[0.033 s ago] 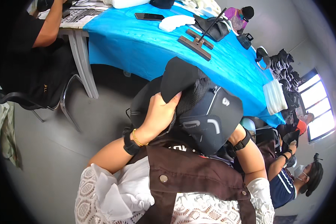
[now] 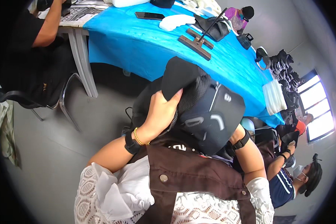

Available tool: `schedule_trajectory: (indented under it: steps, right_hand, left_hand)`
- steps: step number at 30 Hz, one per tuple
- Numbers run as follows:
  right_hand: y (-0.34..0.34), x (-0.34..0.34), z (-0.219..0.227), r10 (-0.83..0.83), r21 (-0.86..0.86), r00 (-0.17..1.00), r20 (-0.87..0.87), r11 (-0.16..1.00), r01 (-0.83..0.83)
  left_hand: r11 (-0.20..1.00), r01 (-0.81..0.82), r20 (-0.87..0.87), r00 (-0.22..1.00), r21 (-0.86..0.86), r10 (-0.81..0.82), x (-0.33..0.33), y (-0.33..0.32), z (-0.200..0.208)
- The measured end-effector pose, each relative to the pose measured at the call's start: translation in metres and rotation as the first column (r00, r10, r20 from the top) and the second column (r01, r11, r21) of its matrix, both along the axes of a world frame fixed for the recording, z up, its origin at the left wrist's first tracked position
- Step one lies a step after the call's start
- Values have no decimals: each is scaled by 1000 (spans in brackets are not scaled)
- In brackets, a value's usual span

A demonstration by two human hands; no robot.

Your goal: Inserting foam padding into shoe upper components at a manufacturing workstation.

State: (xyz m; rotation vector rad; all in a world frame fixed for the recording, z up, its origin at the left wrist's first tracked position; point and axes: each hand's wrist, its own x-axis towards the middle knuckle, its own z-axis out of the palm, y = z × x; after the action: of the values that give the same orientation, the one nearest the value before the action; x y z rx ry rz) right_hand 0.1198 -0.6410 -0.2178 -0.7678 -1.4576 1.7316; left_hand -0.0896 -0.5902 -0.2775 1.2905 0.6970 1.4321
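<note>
In front of my chest is a black fabric piece (image 2: pixel 209 115) with a mesh area, dark blue panels and light grey curved trims; its exact kind is unclear. My left hand (image 2: pixel 161 110) is closed on it, the thumb pressing a smooth black flap (image 2: pixel 178 74) that stands up at its top. Only the back of my right hand (image 2: pixel 236 135) shows, at the piece's right side; its fingers are hidden behind or inside the fabric. A dark band circles each wrist, and a gold bracelet is on the left one.
Beyond the piece stands a table under a blue cover (image 2: pixel 142 48). On it lie a phone (image 2: pixel 149 16), a white curved piece (image 2: pixel 176 22), a brown metal stand (image 2: pixel 196 46) and black fabric items. A seated person (image 2: pixel 30 67) is left; a masked person (image 2: pixel 287 183) is right.
The black fabric piece has shifted very slightly to the right. My left hand keeps its grip on the flap.
</note>
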Motion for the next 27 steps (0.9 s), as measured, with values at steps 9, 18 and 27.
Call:
schedule_trajectory:
  steps: [9, 18, 27]
  right_hand:
    - [-4, -22, -48, -313, 23, 911, 269, 947, 319]
    - [-6, -25, -63, -77, 145, 942, 327, 989, 30]
    - [-8, -26, -49, -27, 380, 654, 756, 831, -406]
  left_hand:
    - [951, -202, -227, 940, 235, 256, -3, 23, -21]
    - [831, 78, -278, 956, 551, 95, -2, 53, -59]
    - [774, 5, 49, 998, 633, -47, 22, 67, -84]
